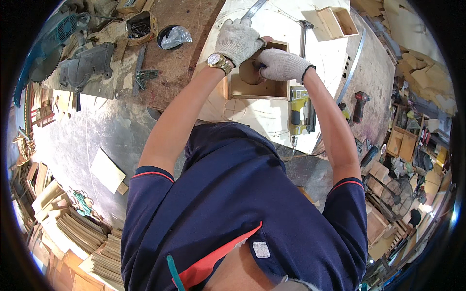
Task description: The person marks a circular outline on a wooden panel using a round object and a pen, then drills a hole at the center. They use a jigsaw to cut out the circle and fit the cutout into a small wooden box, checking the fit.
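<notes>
A shallow open wooden box (262, 96) lies on a pale board in front of me. Inside it shows a round brown shape (248, 73); I cannot tell whether it is a disc or a hole. My left hand (238, 42), gloved, with a gold watch at the wrist, is closed over the box's far left corner. My right hand (283, 65), also gloved, reaches in over the right side, fingers curled beside the round shape. Something small and dark shows at its fingertips, too hidden to name. A steel ruler (254, 8) lies beyond my left hand.
A yellow-green drill (299, 110) lies right of the box, near a clamp (304, 36). Another small wooden box (338, 23) stands farther back. A red-black power tool (360, 106) rests at the right. Leftward are a vise (87, 65), a circular-blade saw (48, 53) and a black bowl (167, 39).
</notes>
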`<state>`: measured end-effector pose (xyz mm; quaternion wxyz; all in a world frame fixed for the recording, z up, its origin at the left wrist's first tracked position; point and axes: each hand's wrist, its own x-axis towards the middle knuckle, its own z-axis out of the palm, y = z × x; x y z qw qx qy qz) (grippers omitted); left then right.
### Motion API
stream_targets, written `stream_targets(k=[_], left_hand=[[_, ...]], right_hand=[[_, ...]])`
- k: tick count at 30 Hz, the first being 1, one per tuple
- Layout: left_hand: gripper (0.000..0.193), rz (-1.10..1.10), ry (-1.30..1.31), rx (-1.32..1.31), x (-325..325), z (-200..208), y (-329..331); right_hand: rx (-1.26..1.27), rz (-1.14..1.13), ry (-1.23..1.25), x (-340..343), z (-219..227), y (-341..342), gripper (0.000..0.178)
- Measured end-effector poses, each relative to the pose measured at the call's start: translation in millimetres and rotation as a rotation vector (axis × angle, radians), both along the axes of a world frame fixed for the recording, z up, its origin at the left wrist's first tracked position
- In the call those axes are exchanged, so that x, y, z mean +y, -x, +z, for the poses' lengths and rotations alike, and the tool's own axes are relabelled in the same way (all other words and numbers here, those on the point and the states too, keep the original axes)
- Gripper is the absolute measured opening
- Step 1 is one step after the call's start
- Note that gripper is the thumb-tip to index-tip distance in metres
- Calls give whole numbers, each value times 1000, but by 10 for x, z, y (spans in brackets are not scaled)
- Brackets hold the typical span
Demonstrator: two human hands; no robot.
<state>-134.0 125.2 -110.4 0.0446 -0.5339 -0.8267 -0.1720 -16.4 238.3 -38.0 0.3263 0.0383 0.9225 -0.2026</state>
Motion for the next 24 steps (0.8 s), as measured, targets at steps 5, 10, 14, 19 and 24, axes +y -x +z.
stream_targets(k=[5,10,14,19,24], left_hand=[[49,7,31,-53,10,38,-13],[33,-11,24,4,-36,44,0],[29,-1,66,33,-18,21,-12],[30,27,67,12,-11,59,-36],[26,8,89,68,-13,42,-26]], right_hand=[[26,49,-113,56,-35,49,27],[53,66,-180,45,92,124,29],[-4,88,-156,91,76,146,30],[11,101,-178,67,48,130,29],[61,76,-228,69,20,143,28]])
